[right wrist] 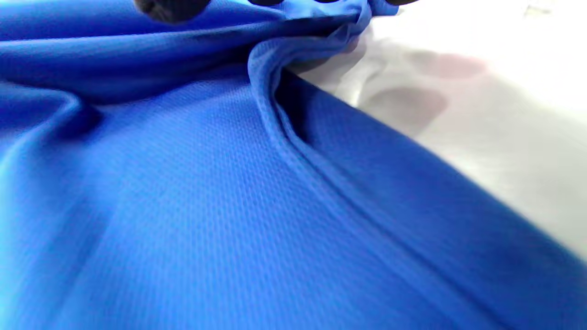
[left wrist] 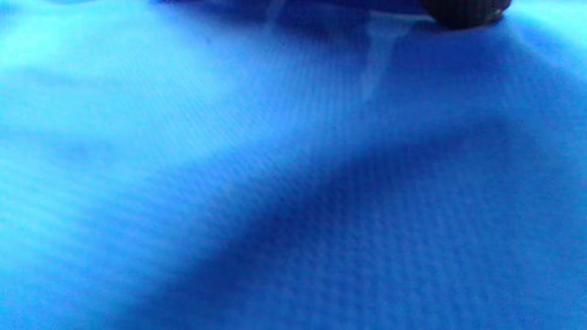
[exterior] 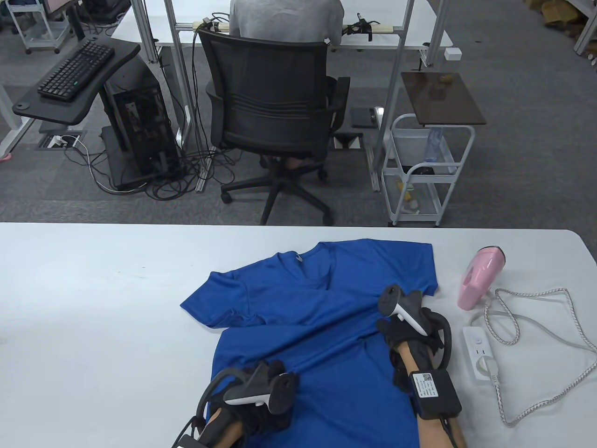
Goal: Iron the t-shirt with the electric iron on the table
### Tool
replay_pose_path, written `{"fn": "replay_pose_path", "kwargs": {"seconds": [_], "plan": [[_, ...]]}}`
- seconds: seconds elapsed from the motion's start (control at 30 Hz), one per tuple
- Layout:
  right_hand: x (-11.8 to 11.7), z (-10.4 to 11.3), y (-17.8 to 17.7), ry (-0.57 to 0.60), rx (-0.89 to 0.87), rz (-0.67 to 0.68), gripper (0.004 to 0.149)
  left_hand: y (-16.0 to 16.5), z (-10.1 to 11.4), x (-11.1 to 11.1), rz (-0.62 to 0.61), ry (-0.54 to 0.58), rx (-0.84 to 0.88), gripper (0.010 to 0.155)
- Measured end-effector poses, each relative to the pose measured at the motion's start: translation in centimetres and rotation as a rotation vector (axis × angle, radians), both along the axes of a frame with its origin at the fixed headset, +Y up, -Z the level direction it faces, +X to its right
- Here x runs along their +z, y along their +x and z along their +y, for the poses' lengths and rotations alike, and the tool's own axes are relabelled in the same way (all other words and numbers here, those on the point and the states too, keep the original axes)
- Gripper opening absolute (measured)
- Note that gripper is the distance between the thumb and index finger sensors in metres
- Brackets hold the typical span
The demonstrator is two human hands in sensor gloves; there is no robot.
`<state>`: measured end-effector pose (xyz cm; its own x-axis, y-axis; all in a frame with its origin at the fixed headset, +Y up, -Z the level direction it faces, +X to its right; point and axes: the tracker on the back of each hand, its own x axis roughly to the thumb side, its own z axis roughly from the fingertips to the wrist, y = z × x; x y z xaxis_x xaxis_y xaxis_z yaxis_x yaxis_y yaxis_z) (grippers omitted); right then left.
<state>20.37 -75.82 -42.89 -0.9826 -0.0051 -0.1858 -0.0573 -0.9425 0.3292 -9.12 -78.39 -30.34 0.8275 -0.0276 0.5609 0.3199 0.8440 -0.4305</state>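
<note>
A blue t-shirt (exterior: 317, 317) lies spread on the white table (exterior: 93, 303), collar toward the far edge, with creases across the chest. My left hand (exterior: 277, 375) rests on the shirt's lower body; in the left wrist view one fingertip (left wrist: 463, 11) touches the cloth (left wrist: 229, 183). My right hand (exterior: 396, 326) is at the shirt's right side below the sleeve. In the right wrist view the fabric (right wrist: 206, 206) bunches up into a fold held at my fingertips (right wrist: 169, 7). The pink electric iron (exterior: 480, 275) lies on the table to the right of the shirt, untouched.
A white power strip (exterior: 478, 347) lies right of my right hand, with a plug in it and a braided cord (exterior: 559, 354) looping across the table's right end toward the iron. Beyond the far edge are an office chair (exterior: 275, 116) and a white cart (exterior: 424, 172).
</note>
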Motion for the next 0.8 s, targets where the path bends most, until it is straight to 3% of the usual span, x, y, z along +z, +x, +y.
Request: {"fn": "replay_pose_path", "kwargs": {"seconds": [0.23,0.47,0.6,0.67,0.73,0.8], "plan": [[4.5,-0.6,1.2,-0.034,0.177,0.108,0.062,0.0,0.9,-0.1,0.036,0.019,0.088,0.076],[5.4,-1.0,4.5,-0.018,0.421,0.061,0.06,-0.8,1.1,-0.5,0.059,0.034,0.083,0.07],[6.2,0.3,3.7,0.114,0.209,0.124,0.058,-0.8,1.4,-0.6,0.069,0.059,0.074,0.067],[6.5,0.6,2.5,0.144,0.095,0.232,0.056,-0.9,1.3,-0.6,0.071,0.066,0.078,0.066],[6.6,0.3,1.2,0.115,0.011,0.349,0.054,-0.9,1.2,-0.6,0.067,0.072,0.083,0.066],[6.6,-0.4,0.3,0.036,0.04,0.384,0.053,-1.2,1.2,-0.5,0.065,0.075,0.103,0.065]]}}
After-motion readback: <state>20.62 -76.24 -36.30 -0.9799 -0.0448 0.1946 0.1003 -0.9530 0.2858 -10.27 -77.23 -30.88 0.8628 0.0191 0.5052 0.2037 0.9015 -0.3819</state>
